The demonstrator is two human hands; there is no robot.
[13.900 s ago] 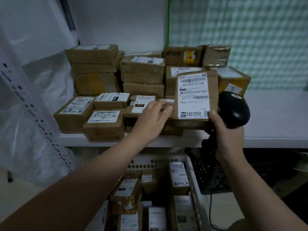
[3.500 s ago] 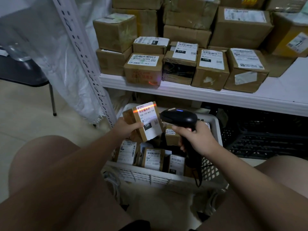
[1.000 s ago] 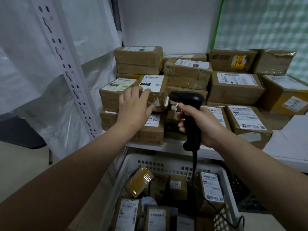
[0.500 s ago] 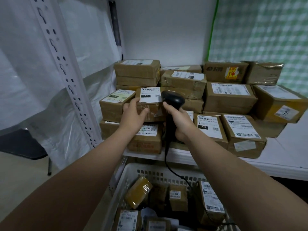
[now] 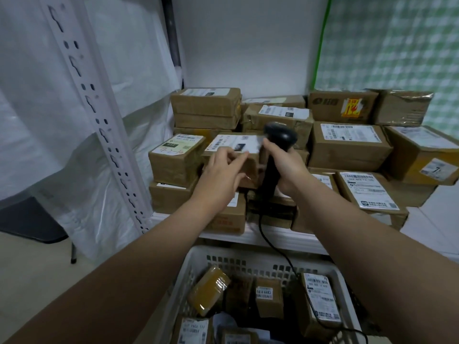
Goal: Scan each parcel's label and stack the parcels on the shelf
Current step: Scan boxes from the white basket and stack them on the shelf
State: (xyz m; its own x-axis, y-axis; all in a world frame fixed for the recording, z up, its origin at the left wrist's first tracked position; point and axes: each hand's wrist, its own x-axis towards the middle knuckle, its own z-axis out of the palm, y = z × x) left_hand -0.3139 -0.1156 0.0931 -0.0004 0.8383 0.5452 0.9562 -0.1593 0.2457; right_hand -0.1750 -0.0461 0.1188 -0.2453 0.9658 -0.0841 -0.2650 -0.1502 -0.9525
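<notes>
- The shelf [image 5: 273, 238] is crowded on its left part, with boxes in two and three layers. A box set on top of others has only a small flat support. I think the pile can lean toward the front edge and drop something.
- The basket [image 5: 236, 252] stands just below that edge and holds several parcels, probably not scanned yet. A box falling in there would mix with them, and it could be scanned twice or forgotten.
- The parcel [image 5: 231, 144] lies label up in the second layer, on a lower box [image 5: 231, 217] with red print and just beside a box with a handwritten label [image 5: 176, 160].
- The left hand [image 5: 223, 170] has its fingers almost straight at the front face of the parcel, not curled round it. The hand is blurred, so I cannot tell how firmly it presses. A push away from the middle could turn the parcel or shift the neighbour box.
- The scanner [image 5: 279, 135] is held by the right hand [image 5: 285, 165], fingers wrapped around the handle. Its head is very near the right corner of the parcel and may knock it. This hand is also not free to steady the pile.
- The cable [image 5: 267, 240] hangs from the handle over the shelf edge into the basket. It may catch on a box corner and pull it.
</notes>
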